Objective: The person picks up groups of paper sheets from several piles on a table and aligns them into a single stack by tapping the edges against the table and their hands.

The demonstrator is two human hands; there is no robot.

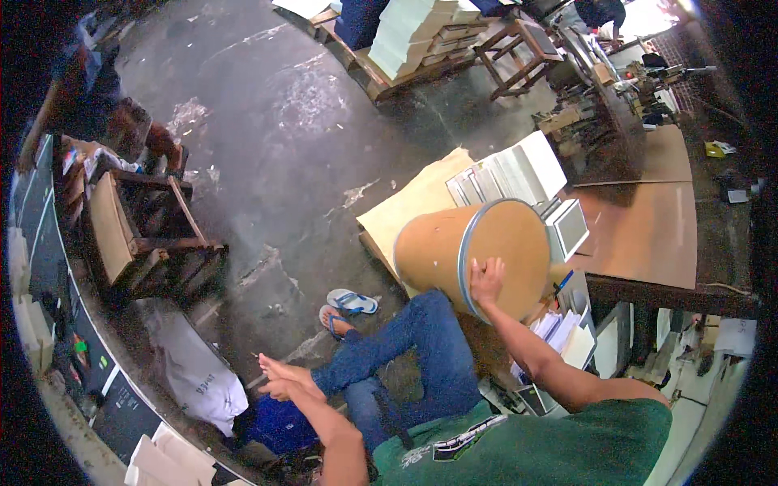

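My right hand (pixel 487 281) lies with its fingers spread against the flat end of a brown fibre drum (pixel 433 243), close to its metal rim. The drum is tilted on its side, next to my raised knee. One leg is crossed over the other in blue jeans, and its bare foot (pixel 293 373) points left. Against the underside of that foot, my left hand (pixel 279 390) is closed around it, its fingers partly hidden. My other foot wears a blue-strapped flip-flop (pixel 331 322), and a loose flip-flop (pixel 353 301) lies beside it.
Behind the drum are a brown paper sheet (pixel 405 198) and white boxes (pixel 519 174). Papers (pixel 559 336) stand beside my right arm. A wooden stool (pixel 113 219), a white sack (pixel 194 377) and another person (pixel 97 89) are at left. Stacked sheets (pixel 409 36) and a stool (pixel 519 61) stand farther off.
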